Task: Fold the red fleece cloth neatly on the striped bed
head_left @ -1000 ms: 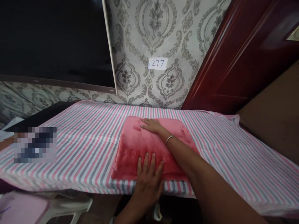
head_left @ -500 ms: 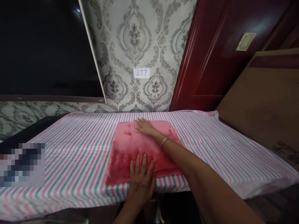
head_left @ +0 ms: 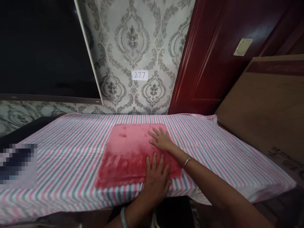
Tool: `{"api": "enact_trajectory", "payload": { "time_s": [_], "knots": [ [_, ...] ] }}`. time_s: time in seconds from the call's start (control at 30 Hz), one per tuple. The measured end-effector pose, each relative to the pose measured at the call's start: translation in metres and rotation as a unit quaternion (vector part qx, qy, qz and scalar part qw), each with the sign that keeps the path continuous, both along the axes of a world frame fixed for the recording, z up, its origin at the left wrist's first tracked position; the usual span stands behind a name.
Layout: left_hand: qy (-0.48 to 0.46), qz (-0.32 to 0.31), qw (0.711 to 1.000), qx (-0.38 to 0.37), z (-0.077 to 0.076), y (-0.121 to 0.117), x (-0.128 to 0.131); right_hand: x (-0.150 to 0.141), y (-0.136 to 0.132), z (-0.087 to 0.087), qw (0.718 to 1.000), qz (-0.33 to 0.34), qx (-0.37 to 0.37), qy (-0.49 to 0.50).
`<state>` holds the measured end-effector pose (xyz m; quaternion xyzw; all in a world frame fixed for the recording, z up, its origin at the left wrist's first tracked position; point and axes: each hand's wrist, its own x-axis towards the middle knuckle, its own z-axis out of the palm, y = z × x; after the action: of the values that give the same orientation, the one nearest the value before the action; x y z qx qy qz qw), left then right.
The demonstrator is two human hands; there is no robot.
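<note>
A square of red plush fabric, a flat cushion or a folded piece I cannot tell which, lies on a striped cloth. Its nap looks pale pink at the far side and deeper red nearer me. My left hand rests palm down over its near edge, fingers spread. Farther back, my right hand lies flat on the right part of the plush, fingers also apart. Neither hand grips anything. A bracelet shows on each wrist.
The striped cloth covers a table against a patterned wall with a paper label. A large dark screen stands at the left. On the right are a dark red door panel and a big cardboard box.
Both hands have moved right across the plush; my right hand has gone from its far middle toward its right side. The whole view has shifted slightly.
</note>
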<state>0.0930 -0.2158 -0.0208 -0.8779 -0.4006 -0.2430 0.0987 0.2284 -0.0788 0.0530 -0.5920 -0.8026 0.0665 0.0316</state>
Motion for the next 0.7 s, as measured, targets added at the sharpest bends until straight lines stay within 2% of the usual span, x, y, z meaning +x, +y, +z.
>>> {"api": "enact_trajectory", "payload": {
  "time_s": [0.17,0.3,0.43,0.57,0.7],
  "knots": [
    [0.010,-0.002,1.000,0.019,-0.015,0.001,-0.006,0.001,0.032,-0.004,1.000,-0.006,-0.021,0.009],
    [0.017,-0.002,0.999,0.034,-0.014,0.001,-0.007,0.000,0.058,0.001,0.998,-0.020,-0.050,0.032],
    [0.020,-0.006,0.999,0.033,-0.011,0.001,-0.007,0.003,0.077,-0.003,0.995,-0.032,-0.069,0.065],
    [0.014,-0.004,0.999,0.031,-0.011,0.001,-0.007,0.005,0.081,-0.008,0.994,-0.041,-0.066,0.079],
    [-0.009,-0.008,0.999,0.033,-0.008,0.001,-0.005,0.004,0.075,-0.002,0.993,-0.041,-0.063,0.095]
  ]
}}
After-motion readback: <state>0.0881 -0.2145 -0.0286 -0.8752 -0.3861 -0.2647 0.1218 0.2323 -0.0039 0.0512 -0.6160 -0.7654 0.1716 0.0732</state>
